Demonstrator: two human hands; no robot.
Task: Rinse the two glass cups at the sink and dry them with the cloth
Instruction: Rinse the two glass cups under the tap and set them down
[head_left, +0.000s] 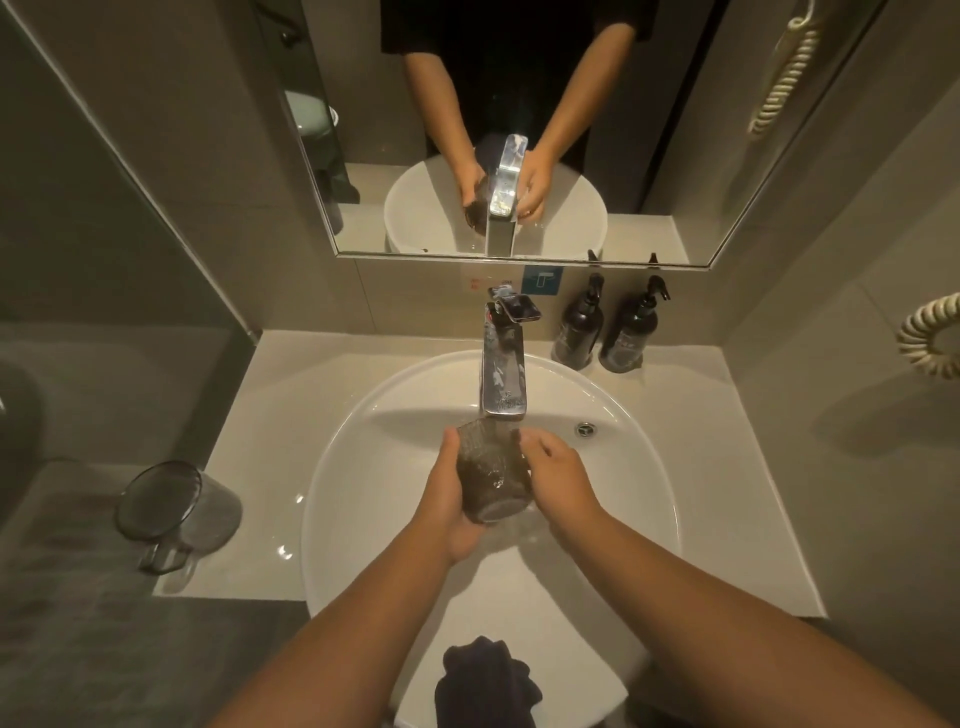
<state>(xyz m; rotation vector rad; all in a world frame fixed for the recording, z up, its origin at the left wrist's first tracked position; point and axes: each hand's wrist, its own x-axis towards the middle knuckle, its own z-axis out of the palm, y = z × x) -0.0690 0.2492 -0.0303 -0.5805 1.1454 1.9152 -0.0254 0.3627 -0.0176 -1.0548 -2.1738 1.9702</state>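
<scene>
Far left edge of the table (249, 457): second glass cup (176, 506), handled, lying on its side with the mouth toward the left, well apart from the sink; not yet rinsed, as far as can be judged.

Sink (363, 431), centre: left hand (449, 499) cups the dark textured glass cup (491, 470) from the left and beneath, fingers wrapped round its wall. The cup is tilted, base toward the viewer, mouth up under the faucet spout (503, 379). Right hand (558, 475) presses against the cup's right side, fingers curled onto the rim end. Water appears to be running, with wet glints on the basin; the stream itself is hard to make out.

Near edge of the sink: dark cloth (485, 680), bunched, untouched.

Back right corner of the table: two dark pump bottles (602, 330).

Step in hand: rinsing the first cup. Next move likely calls for tipping the water out, then a firm grip on wet glass while reaching for the cloth.
</scene>
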